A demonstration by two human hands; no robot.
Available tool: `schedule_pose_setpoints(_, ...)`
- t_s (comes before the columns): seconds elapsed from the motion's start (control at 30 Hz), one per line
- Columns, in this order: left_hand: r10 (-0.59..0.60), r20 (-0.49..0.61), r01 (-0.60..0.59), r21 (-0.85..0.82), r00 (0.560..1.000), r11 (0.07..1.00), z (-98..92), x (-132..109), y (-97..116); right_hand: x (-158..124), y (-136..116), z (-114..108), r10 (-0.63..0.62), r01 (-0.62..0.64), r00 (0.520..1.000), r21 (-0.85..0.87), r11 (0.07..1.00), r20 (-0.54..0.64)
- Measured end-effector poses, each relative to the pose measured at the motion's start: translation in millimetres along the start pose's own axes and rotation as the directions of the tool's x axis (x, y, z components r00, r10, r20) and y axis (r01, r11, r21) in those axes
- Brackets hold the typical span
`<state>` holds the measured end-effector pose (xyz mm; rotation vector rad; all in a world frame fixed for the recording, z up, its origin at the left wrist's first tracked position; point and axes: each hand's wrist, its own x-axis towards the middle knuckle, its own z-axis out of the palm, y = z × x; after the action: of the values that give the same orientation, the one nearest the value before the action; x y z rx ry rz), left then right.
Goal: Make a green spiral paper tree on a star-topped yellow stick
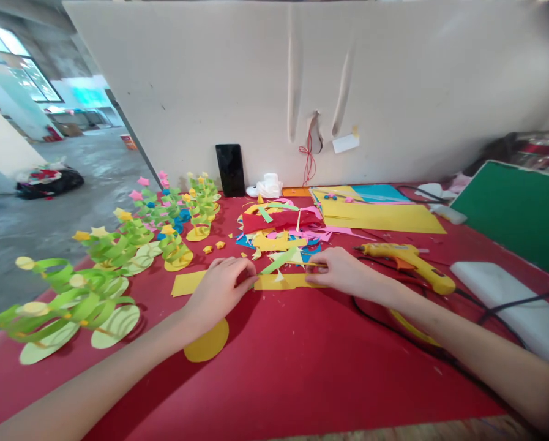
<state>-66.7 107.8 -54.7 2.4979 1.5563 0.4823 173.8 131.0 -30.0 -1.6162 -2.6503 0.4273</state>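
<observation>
My left hand (228, 278) is closed, thumb and fingertips together, over a wide yellow paper strip (278, 282). What its fingertips pinch, if anything, is hidden. A light green paper strip (281, 260) slants away from just beside those fingertips. My right hand (341, 272) pinches a thin yellow paper strip (308, 264) that points left, above the right end of the wide strip. Nearer to me, partly under my left forearm, lies a yellow paper disc (207, 343). Two small folded yellow stars (220, 244) rest beyond my left hand.
Curled green paper plants (72, 294) on round bases line the left. A scrap pile (278, 229) lies ahead. At right are a yellow glue gun (407, 260) with a black cord, yellow sheets (384, 216), a white block (508, 306) and a green board (522, 214). A phone (231, 170) leans against the white panel.
</observation>
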Motion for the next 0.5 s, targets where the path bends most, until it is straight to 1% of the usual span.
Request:
schedule_pose_setpoints(0.07,-0.012,-0.015,0.012,0.004,1.000,1.000,1.0,1.1,-2.2,-4.9,-3.6,-10.2,0.077,-0.081,0.993,-0.040,0.996,-0.086)
schedule_pose_setpoints(0.1,-0.015,-0.017,0.015,0.009,1.000,1.000,0.8,1.5,-2.8,-8.1,-4.8,-16.3,0.131,-0.143,0.980,-0.068,0.987,-0.149)
schedule_pose_setpoints(0.17,-0.014,-0.006,0.014,0.026,1.000,1.000,-1.5,1.7,-2.9,-14.6,-4.9,-29.2,0.229,-0.268,0.934,-0.114,0.957,-0.275)
schedule_pose_setpoints(0.2,-0.012,0.003,0.012,0.038,1.000,0.999,-3.5,1.5,-2.4,-17.6,-3.3,-35.3,0.258,-0.308,0.915,-0.124,0.943,-0.309)
schedule_pose_setpoints(0.23,-0.012,0.014,0.011,0.049,1.000,0.999,-5.9,1.3,-1.7,-20.0,-0.6,-40.8,0.271,-0.323,0.910,-0.127,0.938,-0.313)
schedule_pose_setpoints(0.33,-0.026,0.051,0.022,0.079,0.998,0.997,-12.4,0.1,0.2,-24.7,13.1,-53.2,0.282,-0.317,0.926,-0.111,0.942,-0.250)
schedule_pose_setpoints(0.5,-0.089,0.127,0.080,0.070,0.988,0.994,-13.5,0.7,-0.9,-27.2,32.3,-64.0,0.324,-0.357,0.900,-0.069,0.932,-0.291)
